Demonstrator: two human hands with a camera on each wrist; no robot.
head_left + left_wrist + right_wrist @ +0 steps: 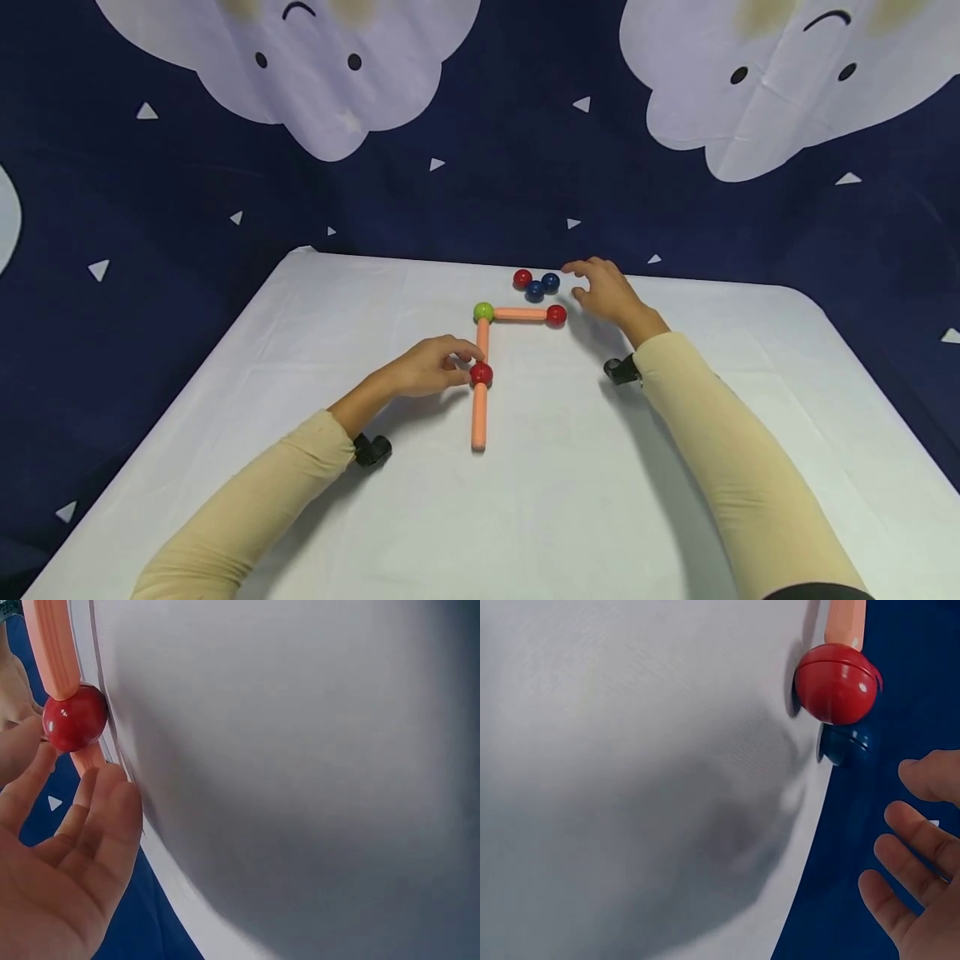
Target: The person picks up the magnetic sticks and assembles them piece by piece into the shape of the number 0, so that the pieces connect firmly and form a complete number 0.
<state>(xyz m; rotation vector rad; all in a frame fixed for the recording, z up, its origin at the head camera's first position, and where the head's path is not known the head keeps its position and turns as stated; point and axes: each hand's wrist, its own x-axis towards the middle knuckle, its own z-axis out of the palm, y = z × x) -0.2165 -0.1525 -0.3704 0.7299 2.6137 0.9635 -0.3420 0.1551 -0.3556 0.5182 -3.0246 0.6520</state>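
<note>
My left hand (431, 367) pinches a red ball (481, 374) between thumb and index finger, the other fingers held loosely beside it. That ball joins two orange sticks in a line. The nearer stick (479, 418) points toward me with a free end; the farther stick (483, 337) runs up to a green ball (483, 312). From the green ball another orange stick (521, 314) extends right to a second red ball (556, 315). My right hand (606, 292) hovers with fingers spread just right of a blue ball (551, 282), holding nothing.
A loose red ball (522, 279) and another blue ball (535, 291) lie beside that blue one near the far edge of the white-covered table (360, 533). Behind the table hangs a dark blue cloth (495, 192) with clouds and triangles.
</note>
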